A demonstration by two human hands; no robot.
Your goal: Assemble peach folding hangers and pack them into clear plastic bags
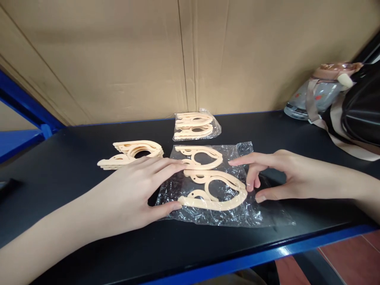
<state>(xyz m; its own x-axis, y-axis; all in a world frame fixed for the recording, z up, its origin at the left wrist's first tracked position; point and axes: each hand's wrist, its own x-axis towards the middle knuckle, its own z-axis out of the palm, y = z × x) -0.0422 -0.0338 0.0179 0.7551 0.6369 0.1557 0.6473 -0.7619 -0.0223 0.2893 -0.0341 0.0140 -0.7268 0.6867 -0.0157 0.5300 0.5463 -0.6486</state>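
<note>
A clear plastic bag [237, 215] lies flat on the black tabletop [74, 158] with peach-coloured curved plastic pieces [212, 190] on or in it. My left hand [133, 190] rests at the bag's left edge, fingers stretched out, fingertips touching the pieces and thumb on the bag. My right hand [279, 174] is at the bag's right side, index finger pointing left over the plastic, thumb and other fingers curled near the lower piece. Neither hand grips anything that I can see.
A loose stack of the same peach pieces [130, 152] lies left of the bag. A sealed bag of pieces [194, 126] sits behind. A bottle [314, 95] and a dark bag [362, 107] stand at the right. Cardboard [178, 55] backs the table; a blue edge [267, 257] runs along the front.
</note>
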